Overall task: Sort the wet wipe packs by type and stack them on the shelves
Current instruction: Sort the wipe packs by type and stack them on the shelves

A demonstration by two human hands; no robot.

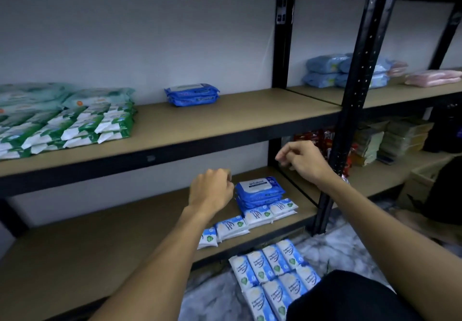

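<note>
Head view showed the left hand (211, 188) hovering over the lower shelf (100, 245), just beside a stack of dark blue packs (260, 190). Its knuckles faced the camera and its fingers were curled under, so I could not tell whether they pinched the stack's edge or held nothing. The right hand (300, 158) hung higher, near the black upright post (350, 95), fingers loosely curled with nothing visible in them.

Small white-and-blue packs (257, 217) lay in a row along the shelf's front edge, touching the dark blue stack, probably so that each type kept its own patch. More of the same small kind lay as floor packs (272, 268) on the marbled floor (325, 250) below, within easy reach and seemingly waiting to be shelved.

On the middle shelf (225, 118), green packs (62, 120) were banked at the left and a second dark blue pile (191, 94) sat well apart. Light blue packs (325, 73) and pink packs (432, 78) occupied the next bay. The grouping by colour suggested sorting was well along.
</note>
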